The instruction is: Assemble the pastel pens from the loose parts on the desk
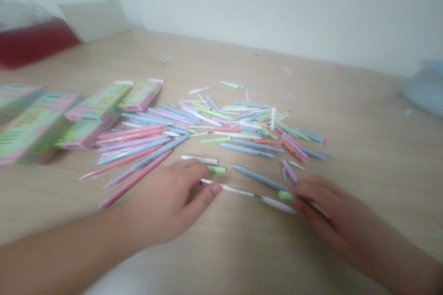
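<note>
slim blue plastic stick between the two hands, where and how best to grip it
Probably mid-length, pinching across the slim blue plastic stick from above, thumb on the near side. It lies long and thin on the wood-toned table, its middle uncovered, while its right end runs close to the short light-green plastic tube at the right hand.

The pens [259,177] are pastel blue, coral, lilac, green and white, the boxes [38,120] patchy green and pink.
</note>
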Motion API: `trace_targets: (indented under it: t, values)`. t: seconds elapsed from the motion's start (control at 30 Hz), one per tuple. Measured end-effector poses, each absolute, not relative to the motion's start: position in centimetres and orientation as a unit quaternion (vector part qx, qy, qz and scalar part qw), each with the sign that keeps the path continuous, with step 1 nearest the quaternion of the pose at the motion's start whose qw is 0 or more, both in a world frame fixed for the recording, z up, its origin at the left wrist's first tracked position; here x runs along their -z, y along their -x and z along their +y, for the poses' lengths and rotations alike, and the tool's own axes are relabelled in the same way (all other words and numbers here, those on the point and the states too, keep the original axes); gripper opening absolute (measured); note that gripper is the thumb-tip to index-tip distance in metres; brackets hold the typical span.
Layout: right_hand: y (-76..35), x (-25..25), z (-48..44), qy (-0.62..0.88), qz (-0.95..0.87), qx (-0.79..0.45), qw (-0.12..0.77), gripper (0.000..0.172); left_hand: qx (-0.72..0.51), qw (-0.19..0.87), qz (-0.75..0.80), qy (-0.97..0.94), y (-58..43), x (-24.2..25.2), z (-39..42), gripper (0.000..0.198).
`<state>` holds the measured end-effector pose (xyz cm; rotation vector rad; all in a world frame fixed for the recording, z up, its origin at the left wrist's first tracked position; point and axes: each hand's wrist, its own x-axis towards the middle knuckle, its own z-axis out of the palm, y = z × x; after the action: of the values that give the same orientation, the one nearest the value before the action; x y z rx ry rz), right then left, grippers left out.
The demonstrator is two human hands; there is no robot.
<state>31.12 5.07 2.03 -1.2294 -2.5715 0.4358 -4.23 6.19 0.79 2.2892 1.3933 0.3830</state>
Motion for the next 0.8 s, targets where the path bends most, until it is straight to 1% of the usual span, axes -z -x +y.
trace_targets:
  t: [0.07, 0.1, 0.23, 0.27, 0.3, 0.33, 0.4, 0.5, 0.6, 0.7, 0.8]
  values:
    - [-31.4, -1.7, 5.2, 0.41, -0.893, -0.135, 0.128, 0.013, -0.135, 0.21, 0.503, -0.827, 4.2, -0.7, 6.2, 0.037]
    - [-31.5, -1.5, 5.2, 0.41, -0.895, -0.128, 0.119, 0.018, -0.131, 0.208, 0.504, -0.828, 4.2, -0.7, 6.1, 0.037]
    - [-31.7, -0.4, 4.8, 0.416, -0.905, -0.044, 0.076, 0.054, -0.133, 0.189, 0.513, -0.826, 4.3, -0.3, 6.1, 0.032]
    - [-31.7, -0.2, 4.7, 0.417, -0.906, -0.021, 0.073, 0.058, -0.139, 0.185, 0.513, -0.827, 4.3, -0.2, 6.1, 0.031]
    - [-31.6, -0.2, 4.6, 0.42, -0.905, -0.01, 0.073, 0.055, -0.145, 0.181, 0.511, -0.827, 4.3, 0.0, 6.1, 0.03]
    - [-31.5, -0.3, 4.5, 0.424, -0.903, -0.013, 0.071, 0.049, -0.149, 0.178, 0.508, -0.83, 4.4, 0.1, 6.1, 0.03]
    - [-30.9, -0.8, 4.5, 0.43, -0.9, -0.042, 0.057, 0.035, -0.154, 0.17, 0.501, -0.835, 4.5, 0.4, 6.2, 0.031]
    - [-30.0, -1.3, 4.5, 0.436, -0.895, -0.089, 0.014, 0.024, -0.147, 0.167, 0.489, -0.843, 4.6, 0.6, 6.3, 0.027]
    - [-29.4, -1.0, 4.7, 0.45, -0.887, -0.105, -0.018, 0.023, -0.139, 0.181, 0.474, -0.851, 4.8, 0.7, 6.4, 0.023]
    - [-29.3, -0.4, 4.8, 0.457, -0.883, -0.108, -0.012, 0.026, -0.137, 0.187, 0.467, -0.853, 4.9, 0.9, 6.4, 0.022]
    - [-29.2, -0.1, 4.8, 0.462, -0.879, -0.114, -0.012, 0.026, -0.139, 0.19, 0.463, -0.854, 5.0, 1.1, 6.5, 0.024]
